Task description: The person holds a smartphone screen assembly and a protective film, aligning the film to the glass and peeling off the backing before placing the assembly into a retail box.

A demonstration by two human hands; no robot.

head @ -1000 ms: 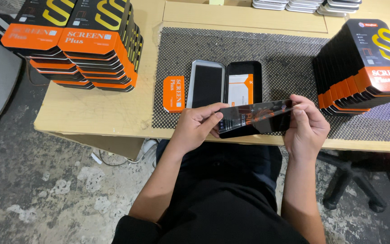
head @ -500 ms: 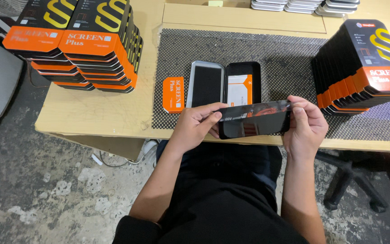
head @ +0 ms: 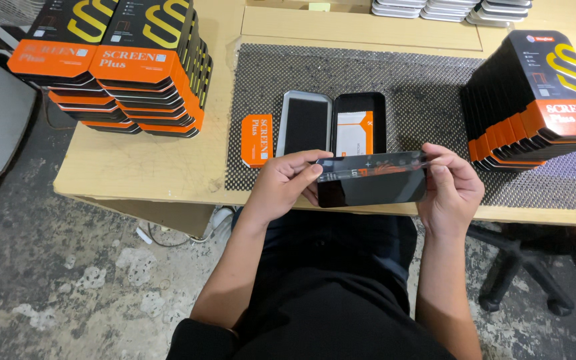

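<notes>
My left hand (head: 290, 180) and my right hand (head: 453, 187) hold a dark glossy screen protector in a clear sleeve (head: 371, 180) by its two short ends, level over the table's front edge. Just behind it an open black tin case (head: 361, 110) lies on the mesh mat (head: 421, 87). Its grey-lined lid (head: 305, 123) is on the left; an orange and white card lies in the base. A small orange packet (head: 258, 140) rests left of the lid.
Stacks of black and orange boxes stand at the back left (head: 121, 73) and at the right (head: 541, 100). Several silver tins (head: 435, 8) sit at the far edge. The wooden table (head: 135, 167) ends at my lap; a chair base (head: 521, 280) stands on the concrete floor.
The protector has tilted from a slight slant to level, and both hands have shifted a little along its ends.
</notes>
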